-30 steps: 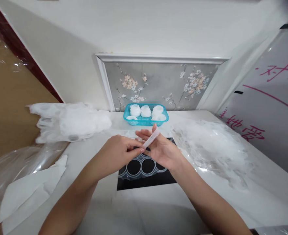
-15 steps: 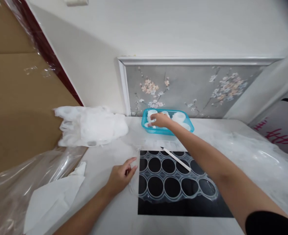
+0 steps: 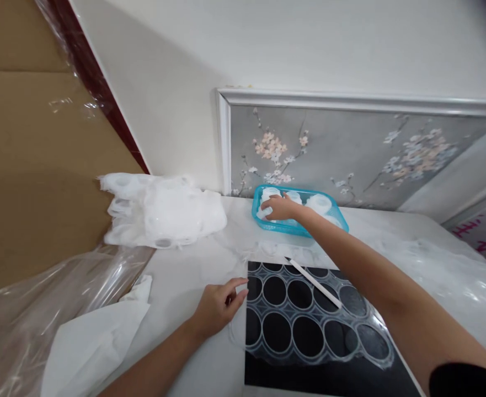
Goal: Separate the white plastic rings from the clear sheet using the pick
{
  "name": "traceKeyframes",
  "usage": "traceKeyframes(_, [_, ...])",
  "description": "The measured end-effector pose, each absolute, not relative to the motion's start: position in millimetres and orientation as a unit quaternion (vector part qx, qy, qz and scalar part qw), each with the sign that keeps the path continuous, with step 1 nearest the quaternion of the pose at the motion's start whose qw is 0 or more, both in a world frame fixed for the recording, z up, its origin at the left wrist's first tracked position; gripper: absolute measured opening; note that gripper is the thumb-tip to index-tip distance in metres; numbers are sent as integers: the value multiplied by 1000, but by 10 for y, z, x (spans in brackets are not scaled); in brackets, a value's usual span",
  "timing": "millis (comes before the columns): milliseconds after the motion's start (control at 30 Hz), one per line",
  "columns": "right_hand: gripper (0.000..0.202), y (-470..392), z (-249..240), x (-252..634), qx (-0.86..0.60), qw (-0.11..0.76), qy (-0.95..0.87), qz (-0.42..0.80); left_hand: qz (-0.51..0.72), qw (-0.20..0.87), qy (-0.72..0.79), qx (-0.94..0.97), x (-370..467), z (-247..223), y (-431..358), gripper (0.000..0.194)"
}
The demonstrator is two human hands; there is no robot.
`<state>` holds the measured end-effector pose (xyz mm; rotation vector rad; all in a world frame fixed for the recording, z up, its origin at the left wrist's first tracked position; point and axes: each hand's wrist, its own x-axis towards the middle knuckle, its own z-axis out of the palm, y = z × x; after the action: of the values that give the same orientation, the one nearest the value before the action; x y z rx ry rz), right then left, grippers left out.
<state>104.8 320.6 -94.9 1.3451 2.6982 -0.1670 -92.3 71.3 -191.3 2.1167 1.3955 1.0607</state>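
Observation:
My right hand point(image 3: 279, 208) reaches into the blue plastic basket point(image 3: 300, 229), fingers curled round a white round translucent piece point(image 3: 265, 213) at its left end. The fingers partly hide that piece. More white round pieces point(image 3: 319, 204) sit in the basket. My left hand point(image 3: 219, 303) hovers by the left edge of the black board point(image 3: 276, 375), thumb and forefinger apart with nothing between them. Over the board lies a clear sheet with rows of rings point(image 3: 291, 311), reaching past the board's left edge. A white pen-like tool point(image 3: 317, 285) with a dark tip rests slantwise on it.
A bundle of white translucent plastic point(image 3: 176, 212) lies at the back left. White paper point(image 3: 94, 336) and clear film point(image 3: 73, 286) lie nearer, beside a cardboard box point(image 3: 39, 165). Clear crumpled plastic point(image 3: 445, 281) covers the right. A framed flower panel point(image 3: 329, 143) stands behind.
The view has turned, so everything sits further right and the nearer things lower. In the basket, my right hand's fingers have moved lower over the white pieces. My left hand stays by the board's edge.

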Motion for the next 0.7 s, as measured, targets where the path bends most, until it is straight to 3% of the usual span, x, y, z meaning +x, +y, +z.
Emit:
traceKeyframes(300, [43, 3200, -901, 1116, 409, 63, 909, -52, 392, 283, 595, 642, -884, -1558, 919, 31])
traceKeyframes(400, [42, 3205, -913, 1108, 401, 63, 913, -52, 349, 230, 622, 662, -816, -1250, 1305, 29])
traceKeyframes(533, [43, 3207, -954, 1100, 399, 61, 913, -50, 238, 31, 651, 720, -640, -983, 2070, 31])
traceKeyframes(700, [42, 3226, -1044, 1081, 389, 46, 919, -44, 154, 19, 656, 739, -369, -1059, 2810, 34])
